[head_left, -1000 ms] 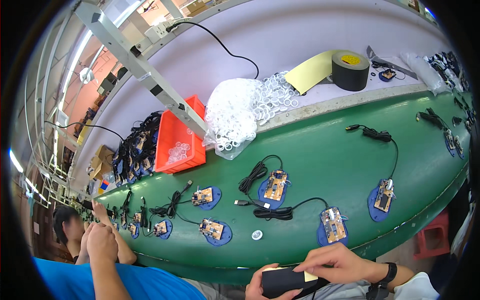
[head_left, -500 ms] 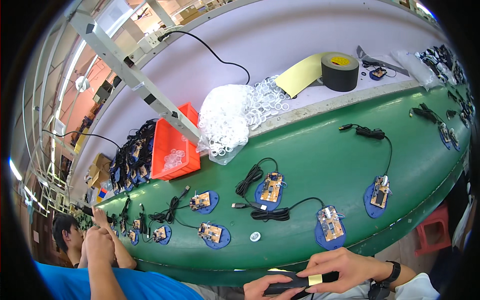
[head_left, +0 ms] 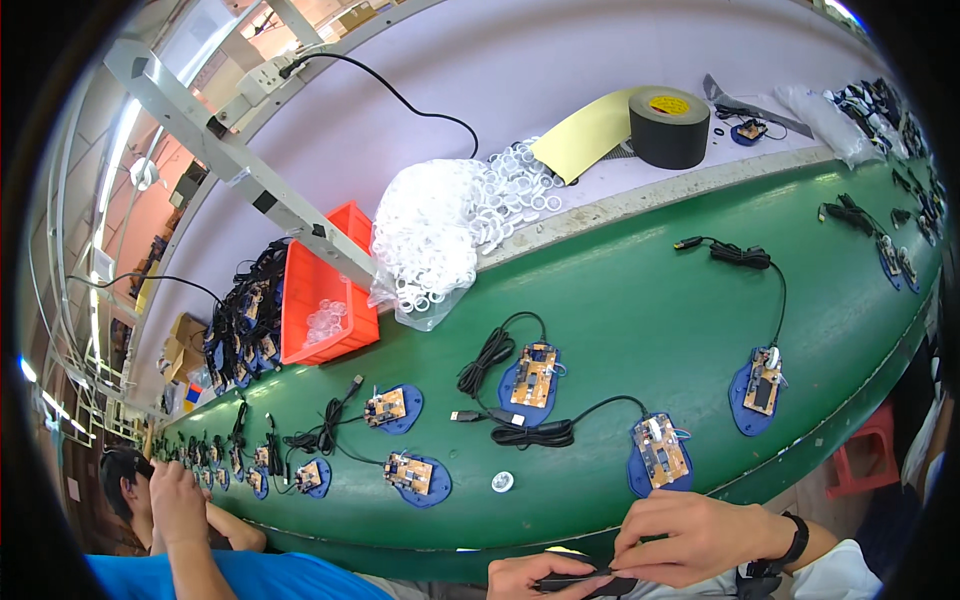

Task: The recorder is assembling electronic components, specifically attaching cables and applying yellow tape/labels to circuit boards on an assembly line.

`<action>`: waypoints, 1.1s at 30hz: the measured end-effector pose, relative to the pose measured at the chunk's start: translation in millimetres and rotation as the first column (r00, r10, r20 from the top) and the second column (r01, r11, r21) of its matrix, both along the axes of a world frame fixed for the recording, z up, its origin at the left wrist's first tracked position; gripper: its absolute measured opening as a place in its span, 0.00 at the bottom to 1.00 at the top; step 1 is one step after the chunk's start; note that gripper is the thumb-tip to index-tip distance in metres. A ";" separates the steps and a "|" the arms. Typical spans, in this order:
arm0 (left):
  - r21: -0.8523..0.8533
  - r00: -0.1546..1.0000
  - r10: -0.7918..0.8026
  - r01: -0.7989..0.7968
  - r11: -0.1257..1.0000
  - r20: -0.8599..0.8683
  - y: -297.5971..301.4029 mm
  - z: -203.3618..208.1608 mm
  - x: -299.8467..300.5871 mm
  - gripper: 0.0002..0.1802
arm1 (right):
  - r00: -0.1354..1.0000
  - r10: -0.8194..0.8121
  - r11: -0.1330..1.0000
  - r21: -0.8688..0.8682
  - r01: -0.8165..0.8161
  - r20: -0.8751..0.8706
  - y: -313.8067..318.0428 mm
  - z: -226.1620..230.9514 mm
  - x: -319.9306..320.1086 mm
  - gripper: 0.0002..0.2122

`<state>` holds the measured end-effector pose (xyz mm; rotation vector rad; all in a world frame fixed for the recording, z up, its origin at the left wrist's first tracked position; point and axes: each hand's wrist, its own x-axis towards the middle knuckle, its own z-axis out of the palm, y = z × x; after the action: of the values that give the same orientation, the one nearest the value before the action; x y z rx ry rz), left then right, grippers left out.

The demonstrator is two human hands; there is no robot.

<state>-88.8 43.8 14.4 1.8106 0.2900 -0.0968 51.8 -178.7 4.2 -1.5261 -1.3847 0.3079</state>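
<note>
At the bottom edge, my left hand (head_left: 535, 577) grips a small black part (head_left: 588, 584) from below. My right hand (head_left: 692, 536), with a black wristband, pinches the same part from above. Most of the part is hidden by my fingers and the frame edge. Just beyond my hands runs a green belt (head_left: 640, 300). The closest thing on it is a blue base with a circuit board (head_left: 658, 455) and a coiled black cable. A small white ring (head_left: 502, 482) lies loose on the belt to its left.
More blue bases with boards sit on the belt (head_left: 533, 375) (head_left: 762, 380) (head_left: 395, 408). Behind are a red bin (head_left: 325, 290), a bag of white rings (head_left: 440, 235), a black tape roll (head_left: 668, 125) and a slanted metal post (head_left: 230, 150). A co-worker's hand (head_left: 180, 500) is raised at lower left.
My hands and the black part have sunk toward the bottom edge. My right hand's fingers have closed down over the part. The view has shifted slightly.
</note>
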 end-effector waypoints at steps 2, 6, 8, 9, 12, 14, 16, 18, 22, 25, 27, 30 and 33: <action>-0.020 1.000 0.014 -0.014 1.000 -0.026 -1.4 -1.6 4.8 0.09 | 0.990 -0.023 0.998 -0.056 0.031 0.140 -0.5 4.3 -0.8 0.11; -0.049 0.999 0.047 -0.048 0.998 -0.026 -3.6 -4.5 10.4 0.10 | 0.907 -0.032 0.981 -0.161 0.109 0.420 1.9 14.4 0.3 0.13; -0.109 0.993 0.103 -0.109 0.988 -0.051 -6.1 -6.5 11.8 0.13 | 0.933 -0.036 0.976 -0.188 0.110 0.358 2.1 11.8 -0.8 0.13; -0.113 0.993 0.101 -0.107 0.988 -0.052 -5.8 -5.2 13.5 0.13 | 0.954 -0.041 0.971 -0.212 0.108 0.296 2.1 10.2 -0.8 0.13; -0.046 0.999 0.033 -0.033 0.998 0.006 -5.6 0.0 18.3 0.16 | 0.985 -0.048 0.969 -0.231 0.086 0.167 -1.2 2.3 4.6 0.13; -0.104 0.992 0.116 -0.121 0.987 -0.052 -5.6 0.8 18.8 0.17 | 0.990 -0.060 0.982 -0.170 0.082 0.131 0.6 1.7 6.5 0.13; -0.096 0.992 0.109 -0.116 0.989 -0.070 -4.1 1.1 19.0 0.18 | 0.993 -0.072 0.991 -0.108 0.082 0.094 3.1 1.5 7.5 0.14; -0.108 0.993 0.084 -0.093 0.990 -0.085 -4.7 1.9 21.3 0.19 | 0.970 -0.152 0.988 0.012 0.152 0.191 3.9 5.1 5.2 0.14; -0.050 0.995 0.085 -0.087 0.995 -0.053 -9.3 2.2 24.5 0.24 | 0.972 -0.057 0.998 -0.016 0.062 0.226 -3.3 -0.4 6.8 0.16; -0.026 0.997 0.076 -0.075 0.997 0.014 -13.2 1.0 26.3 0.35 | 0.978 -0.045 0.999 -0.015 0.049 0.203 -5.5 -2.0 6.2 0.15; -0.067 0.996 0.084 -0.081 0.994 0.039 -16.3 2.7 29.4 0.42 | 0.984 -0.022 0.999 -0.037 0.029 0.179 -8.0 -1.7 5.5 0.13; -0.185 0.983 0.163 -0.175 0.967 -0.081 -17.1 5.2 34.2 0.53 | 0.998 -0.007 0.998 -0.054 0.011 0.065 -5.2 -2.4 9.0 0.12; -0.189 0.987 0.156 -0.162 0.969 -0.050 -18.8 3.8 33.2 0.54 | 0.986 -0.035 0.999 -0.036 0.029 -0.164 -8.4 -9.4 6.6 0.13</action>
<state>-55.6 24.9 18.3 1.5892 0.4352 -0.0417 58.4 -187.1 -5.2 -1.5137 -1.2299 0.4292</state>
